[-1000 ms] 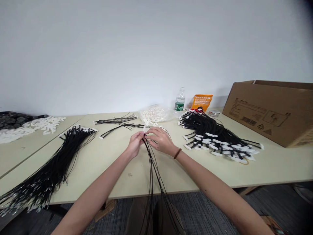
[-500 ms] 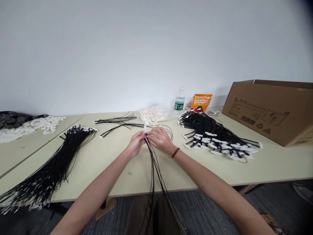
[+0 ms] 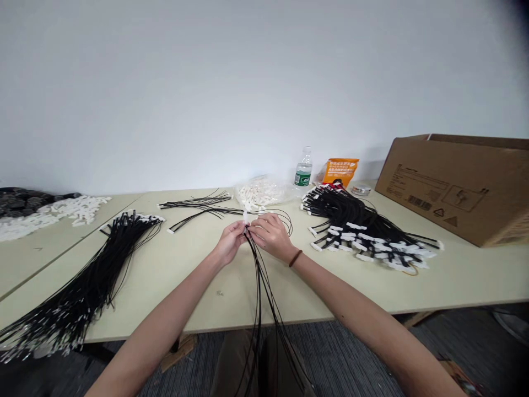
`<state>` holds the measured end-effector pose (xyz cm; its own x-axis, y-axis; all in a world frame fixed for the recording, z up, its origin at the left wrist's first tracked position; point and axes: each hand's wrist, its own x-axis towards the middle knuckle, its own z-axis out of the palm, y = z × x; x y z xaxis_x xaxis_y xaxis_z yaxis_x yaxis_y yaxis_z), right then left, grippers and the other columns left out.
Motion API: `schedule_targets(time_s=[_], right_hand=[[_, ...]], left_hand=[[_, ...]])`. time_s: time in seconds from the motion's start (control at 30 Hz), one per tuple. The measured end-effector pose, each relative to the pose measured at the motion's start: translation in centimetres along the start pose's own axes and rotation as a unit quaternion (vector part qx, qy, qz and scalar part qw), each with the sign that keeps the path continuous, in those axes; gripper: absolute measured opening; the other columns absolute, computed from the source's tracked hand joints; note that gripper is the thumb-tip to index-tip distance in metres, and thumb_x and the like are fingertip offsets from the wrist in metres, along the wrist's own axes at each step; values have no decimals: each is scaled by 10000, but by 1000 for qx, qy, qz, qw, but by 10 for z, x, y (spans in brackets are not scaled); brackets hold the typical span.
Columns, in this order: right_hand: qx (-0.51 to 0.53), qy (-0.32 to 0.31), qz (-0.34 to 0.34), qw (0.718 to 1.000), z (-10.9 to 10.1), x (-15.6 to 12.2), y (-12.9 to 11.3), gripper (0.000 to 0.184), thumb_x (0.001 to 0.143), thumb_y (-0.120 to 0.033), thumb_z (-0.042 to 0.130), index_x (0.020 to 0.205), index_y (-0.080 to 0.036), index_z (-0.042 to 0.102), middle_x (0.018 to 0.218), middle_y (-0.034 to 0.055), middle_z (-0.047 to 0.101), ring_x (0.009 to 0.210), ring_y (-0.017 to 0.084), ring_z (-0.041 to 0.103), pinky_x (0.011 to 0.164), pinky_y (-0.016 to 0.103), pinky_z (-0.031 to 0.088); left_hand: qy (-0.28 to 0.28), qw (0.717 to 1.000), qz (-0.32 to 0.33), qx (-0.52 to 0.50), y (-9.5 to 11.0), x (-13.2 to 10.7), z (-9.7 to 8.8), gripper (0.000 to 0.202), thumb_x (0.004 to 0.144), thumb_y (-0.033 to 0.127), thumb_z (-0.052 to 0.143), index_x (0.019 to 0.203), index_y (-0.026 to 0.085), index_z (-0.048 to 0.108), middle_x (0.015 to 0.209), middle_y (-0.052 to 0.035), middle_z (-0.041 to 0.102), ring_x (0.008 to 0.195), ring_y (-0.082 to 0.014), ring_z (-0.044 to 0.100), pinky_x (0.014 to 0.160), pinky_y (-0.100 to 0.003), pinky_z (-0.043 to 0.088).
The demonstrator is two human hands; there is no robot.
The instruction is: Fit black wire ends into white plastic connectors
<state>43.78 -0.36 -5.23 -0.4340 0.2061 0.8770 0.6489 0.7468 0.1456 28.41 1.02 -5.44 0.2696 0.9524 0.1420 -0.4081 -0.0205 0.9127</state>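
Close together above the table's middle, my two hands meet at a small white connector (image 3: 246, 215). My left hand (image 3: 232, 240) is closed, its thumb and fingertips pinching the connector from the left. Pressed in from the right, my right hand (image 3: 270, 234) is closed on the thin black wires (image 3: 260, 275) at the connector. The wires hang down from the fingers past the table edge, over my lap. Some wires curve out behind my right hand. The exact contact at the fingertips is partly hidden.
Left lies a big bundle of black cables (image 3: 95, 259); beyond it, white connectors (image 3: 85, 209). Behind my hands are loose wires (image 3: 198, 203) and a plastic bag of white pieces (image 3: 260, 190). Right are connectored cables (image 3: 351, 220), a bottle (image 3: 303, 168), an orange packet (image 3: 340, 171) and a carton (image 3: 446, 193).
Almost nothing differs. Both hands stay at the connector, with only a very slight shift of the right fingers.
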Motion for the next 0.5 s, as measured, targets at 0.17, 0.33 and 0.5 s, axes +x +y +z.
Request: schedule_targets(time_s=[0.17, 0.33, 0.5], right_hand=[[71, 26, 21, 997, 2, 2, 0, 150, 848, -180, 484, 894, -203, 625, 884, 37, 650, 922, 173, 534, 936, 403, 417], [189, 85, 125, 970, -4, 9, -3, 127, 836, -207, 512, 869, -212, 635, 885, 45, 660, 935, 174, 566, 912, 399, 455], [414, 168, 342, 827, -15, 21, 2, 154, 809, -333, 562, 851, -191, 602, 875, 52, 657, 872, 160, 617, 841, 360, 503]], left_hand=[[4, 1000, 4, 4, 2, -1, 2, 238, 638, 314, 704, 760, 133, 610, 693, 0, 562, 608, -75, 492, 626, -222, 416], [37, 999, 13, 20, 3, 0, 1, 247, 629, 328, 706, 745, 130, 616, 688, -4, 560, 596, -66, 470, 596, -199, 386], [74, 996, 22, 33, 4, 1, 0, 287, 613, 361, 710, 756, 126, 628, 659, 5, 535, 572, -61, 446, 588, -204, 371]])
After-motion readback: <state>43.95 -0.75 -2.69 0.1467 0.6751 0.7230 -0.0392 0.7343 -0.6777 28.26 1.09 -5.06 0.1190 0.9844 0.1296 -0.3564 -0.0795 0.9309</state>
